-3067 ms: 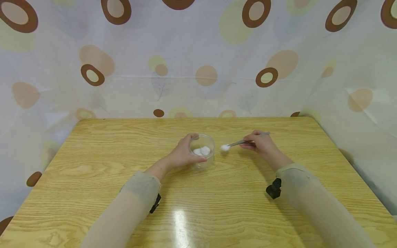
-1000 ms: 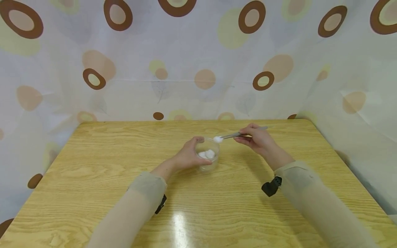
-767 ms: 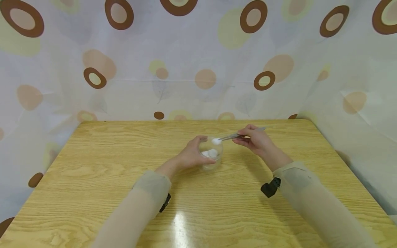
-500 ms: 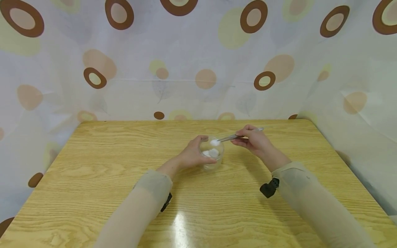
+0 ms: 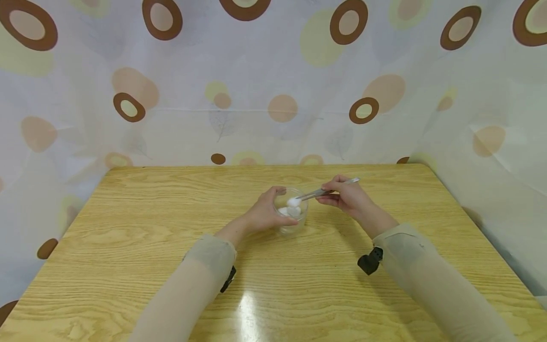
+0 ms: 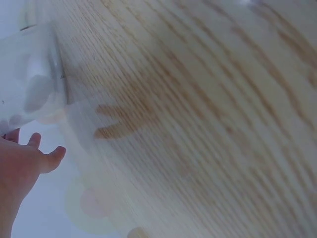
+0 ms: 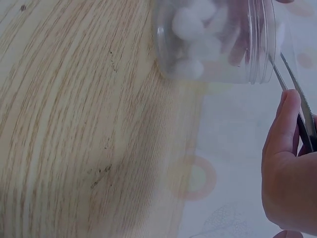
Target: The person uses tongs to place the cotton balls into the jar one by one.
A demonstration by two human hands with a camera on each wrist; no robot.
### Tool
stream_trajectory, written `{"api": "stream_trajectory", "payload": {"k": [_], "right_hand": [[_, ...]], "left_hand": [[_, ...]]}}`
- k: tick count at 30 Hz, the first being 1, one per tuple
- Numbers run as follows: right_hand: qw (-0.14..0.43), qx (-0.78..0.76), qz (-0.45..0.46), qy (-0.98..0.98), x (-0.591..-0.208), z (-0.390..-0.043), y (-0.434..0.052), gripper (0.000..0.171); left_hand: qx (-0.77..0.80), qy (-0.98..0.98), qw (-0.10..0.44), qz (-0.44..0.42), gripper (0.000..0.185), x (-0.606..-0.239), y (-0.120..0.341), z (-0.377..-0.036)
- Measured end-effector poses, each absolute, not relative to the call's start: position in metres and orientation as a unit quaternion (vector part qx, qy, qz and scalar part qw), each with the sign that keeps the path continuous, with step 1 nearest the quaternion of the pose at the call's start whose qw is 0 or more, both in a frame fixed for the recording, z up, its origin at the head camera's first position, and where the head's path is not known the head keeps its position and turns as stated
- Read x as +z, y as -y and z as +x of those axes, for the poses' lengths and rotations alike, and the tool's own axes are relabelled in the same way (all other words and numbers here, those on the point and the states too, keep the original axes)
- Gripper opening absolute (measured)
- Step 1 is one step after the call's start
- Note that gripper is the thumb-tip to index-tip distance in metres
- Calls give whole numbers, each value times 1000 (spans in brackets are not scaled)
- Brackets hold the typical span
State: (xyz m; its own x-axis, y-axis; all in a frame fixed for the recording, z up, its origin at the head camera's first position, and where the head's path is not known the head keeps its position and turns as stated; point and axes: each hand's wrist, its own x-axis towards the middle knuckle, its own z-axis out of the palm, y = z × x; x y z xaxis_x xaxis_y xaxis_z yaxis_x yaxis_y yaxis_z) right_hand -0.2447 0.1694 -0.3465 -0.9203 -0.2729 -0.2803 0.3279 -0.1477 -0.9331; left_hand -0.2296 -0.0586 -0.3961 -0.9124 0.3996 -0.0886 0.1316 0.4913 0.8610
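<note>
My left hand (image 5: 262,213) grips a clear plastic jar (image 5: 294,229) round its side, thumb toward me. Several white cotton balls (image 7: 188,24) lie inside, showing through the wall in the right wrist view. With my right hand (image 5: 352,198) I pinch metal tweezers (image 5: 315,194), which slant down leftward to the jar's open mouth. A cotton ball (image 5: 293,202) sits at their tips, within the rim in the head view and just above the other cotton. The left wrist view catches the jar (image 6: 29,74) and part of the left hand (image 6: 22,163).
Both hands work over a wood-grain table (image 5: 149,228), toward its far half. A patterned curtain (image 5: 256,133) hangs behind the table and along its sides. Black wrist cameras (image 5: 370,261) are strapped to both sleeves.
The tweezers carried the cotton ball leftward from beside the jar, over its rim, then lower into the mouth. My left hand shifted the jar slightly right.
</note>
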Motion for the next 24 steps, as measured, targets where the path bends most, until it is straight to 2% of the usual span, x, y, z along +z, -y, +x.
{"api": "stream_trajectory", "payload": {"k": [10, 17, 24], "right_hand": [[200, -759, 26, -619, -344, -245, -172, 26], [193, -787, 30, -585, -335, -246, -183, 19], [188, -797, 80, -568, -330, -249, -195, 26]], "left_hand": [[494, -841, 154, 156, 91, -396, 59, -228], [497, -839, 153, 157, 92, -398, 60, -229], [496, -841, 153, 154, 93, -398, 60, -228]]}}
